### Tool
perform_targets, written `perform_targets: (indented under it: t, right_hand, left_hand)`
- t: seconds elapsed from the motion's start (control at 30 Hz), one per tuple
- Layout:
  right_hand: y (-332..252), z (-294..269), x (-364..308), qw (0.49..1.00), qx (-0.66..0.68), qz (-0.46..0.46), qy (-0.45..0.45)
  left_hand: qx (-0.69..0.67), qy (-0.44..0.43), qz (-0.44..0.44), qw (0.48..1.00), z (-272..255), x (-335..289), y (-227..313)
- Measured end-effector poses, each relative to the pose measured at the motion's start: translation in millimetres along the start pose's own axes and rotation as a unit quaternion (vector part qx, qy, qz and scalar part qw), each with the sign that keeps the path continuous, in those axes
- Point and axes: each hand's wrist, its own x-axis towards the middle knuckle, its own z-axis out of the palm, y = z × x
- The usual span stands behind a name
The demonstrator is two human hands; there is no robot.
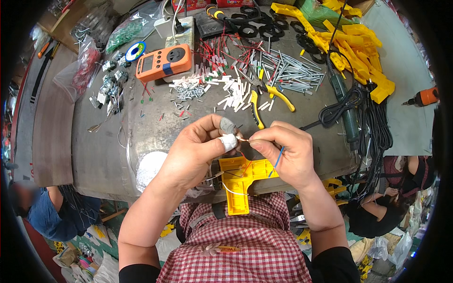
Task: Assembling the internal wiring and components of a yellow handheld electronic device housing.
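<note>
Over the near edge of the table, my left hand [191,146] and my right hand [292,153] meet, both closed in a pinch. Between their fingertips runs a short wire end [243,139] with a coppery look. White and grey tape wraps two fingertips of the left hand. A blue wire [278,161] hangs from under my right fingers. Just below lies a yellow plastic housing [238,200], its ribbed inside facing up, with red, black and white wires across it. What else the left fingers may hold is hidden.
Yellow-handled pliers [256,108], metal pins [292,70], white sleeves [233,92] and an orange multimeter [165,61] cover the table. Yellow housings [361,47] pile at back right, near black cables [377,137] and a drill [424,96]. People sit at both sides.
</note>
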Motion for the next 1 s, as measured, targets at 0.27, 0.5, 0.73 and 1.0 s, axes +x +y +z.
perform_targets:
  t: [0.27, 0.5, 0.73, 1.0]
  right_hand:
    - [-1.1, -2.7, 0.8, 1.000, 0.000, 0.005, -0.022]
    - [-4.6, -3.1, 0.9, 0.997, -0.022, 0.064, -0.033]
    - [-3.2, 1.3, -0.8, 0.997, 0.037, 0.074, -0.004]
    - [-2.0, 1.4, -5.1, 0.998, -0.054, 0.027, 0.017]
  left_hand:
    - [-0.015, -0.016, -0.004, 1.000, -4.1, -1.7, -1.0]
    - [0.264, 0.081, 0.130, 0.952, 12.1, -10.6, -5.3]
    - [0.530, 0.074, 0.283, 0.796, 12.2, -10.5, -1.5]
    - [0.648, 0.060, 0.456, 0.607, 17.0, -5.2, 2.2]
